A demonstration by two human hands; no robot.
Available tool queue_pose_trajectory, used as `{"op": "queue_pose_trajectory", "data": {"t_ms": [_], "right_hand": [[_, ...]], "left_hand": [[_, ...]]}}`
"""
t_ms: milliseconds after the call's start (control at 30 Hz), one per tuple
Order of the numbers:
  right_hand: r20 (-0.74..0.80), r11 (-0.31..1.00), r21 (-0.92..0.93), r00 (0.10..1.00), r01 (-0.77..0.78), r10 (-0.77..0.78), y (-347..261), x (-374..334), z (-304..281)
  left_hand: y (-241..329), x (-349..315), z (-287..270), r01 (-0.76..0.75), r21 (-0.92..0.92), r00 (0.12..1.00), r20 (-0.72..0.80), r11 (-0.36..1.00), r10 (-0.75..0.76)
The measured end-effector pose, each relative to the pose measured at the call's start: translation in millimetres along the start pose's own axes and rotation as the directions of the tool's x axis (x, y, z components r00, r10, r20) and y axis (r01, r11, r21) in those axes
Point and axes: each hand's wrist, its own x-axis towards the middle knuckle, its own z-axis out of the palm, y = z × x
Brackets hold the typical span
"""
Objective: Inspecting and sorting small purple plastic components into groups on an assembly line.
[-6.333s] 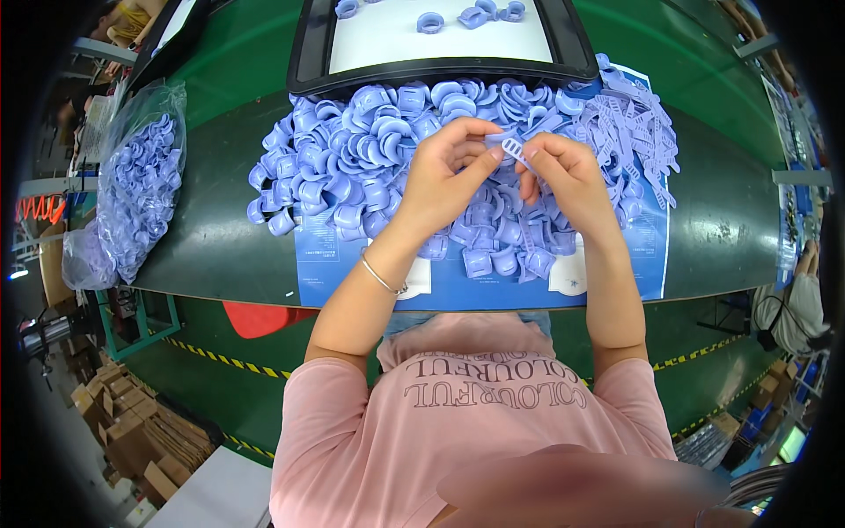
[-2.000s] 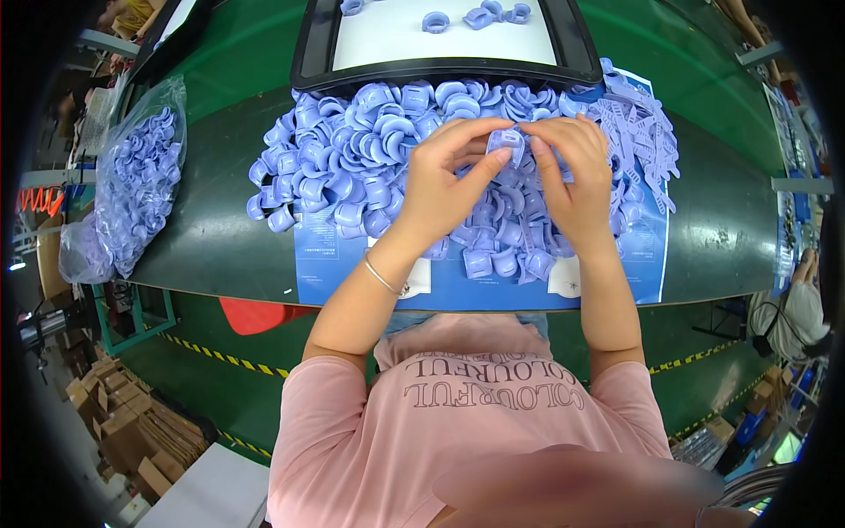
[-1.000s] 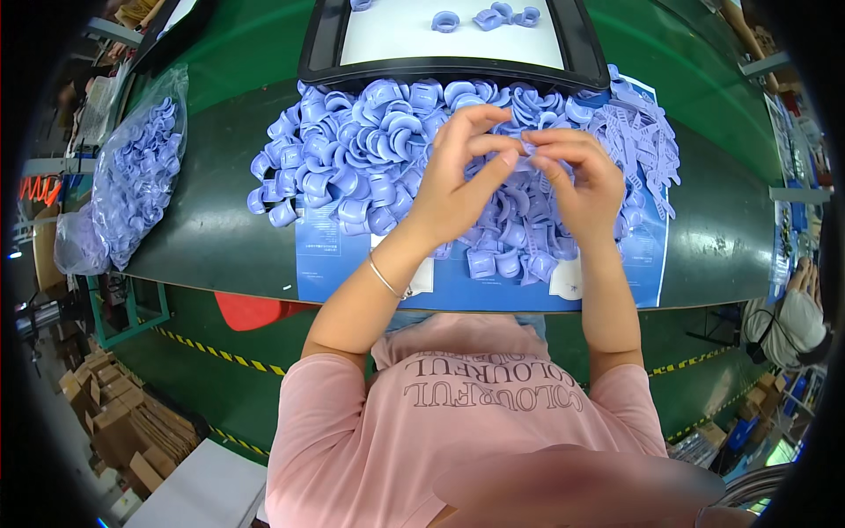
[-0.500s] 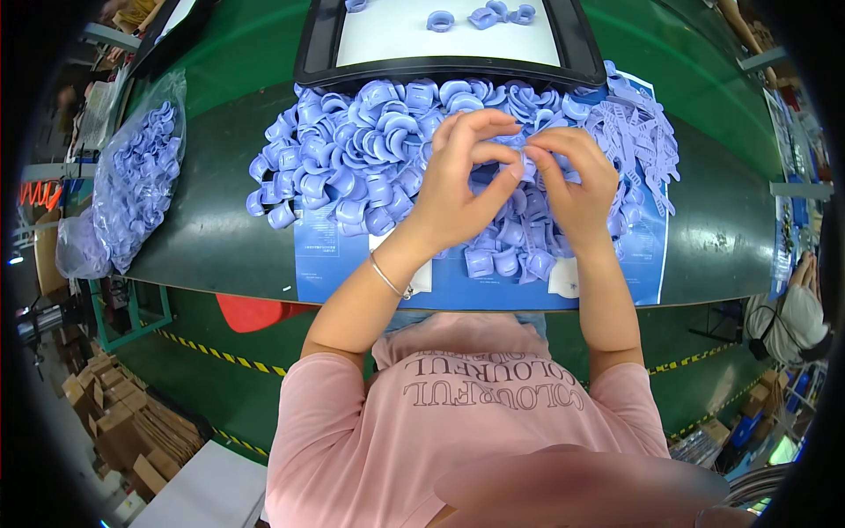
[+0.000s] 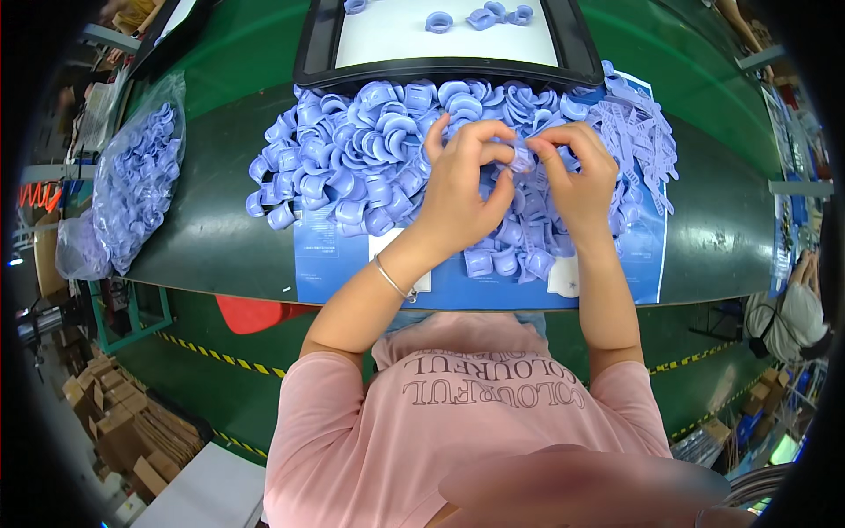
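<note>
Over the middle of a heap of lavender curved plastic pieces [image 5: 378, 132], my two hands meet at a small lavender plastic part [image 5: 521, 159]. The bent fingers of my left hand [image 5: 468, 180] grip its left side, with the index finger raised away from the others. On the other side, my right hand [image 5: 581, 180] pinches the part's edge between thumb and fingertips. Fingers cover much of the part, so its full shape is hidden. Right of my right hand lies a pile of flat, slotted lavender strips [image 5: 635, 136].
Beyond the heap stands a black-rimmed tray [image 5: 449, 74] with several lavender ring-shaped pieces [image 5: 438, 22] on its white base. A clear bag [image 5: 141, 176] of lavender parts rests at the left. Blue printed sheets [image 5: 334, 255] cover part of the dark tabletop [image 5: 229, 194].
My left hand's fingers have shifted and its thumb has dropped lower. More of the lavender part shows between my hands. The heap and tray look the same.
</note>
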Motion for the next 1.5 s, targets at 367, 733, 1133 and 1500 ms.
{"op": "queue_pose_trajectory", "data": {"t_ms": [367, 733, 1133, 1500], "right_hand": [[0.091, 0.991, 0.044, 0.987, 0.126, -0.13, -6.9, -1.1, 2.5], [0.133, 0.98, -0.112, 0.98, 0.162, -0.147, -3.2, -1.4, -2.8], [0.337, 0.961, 0.224, 0.938, -0.162, 0.08, -1.6, 1.2, -13.1], [0.919, 0.917, 0.139, 0.393, -0.374, 0.021, -0.2, 8.7, -42.4]], "left_hand": [[0.5, 4.1, -3.6, 0.023, 0.089, 1.0, -0.015, 0.996, -0.022], [-5.7, 5.6, -3.6, -0.173, 0.02, 0.985, 0.016, 0.985, 0.172], [-2.7, 8.2, -8.0, 0.02, -0.226, 0.995, 0.099, 0.974, 0.003], [-22.6, 14.0, -24.5, 0.035, -0.085, 0.973, -0.223, 0.996, -0.053]]}}
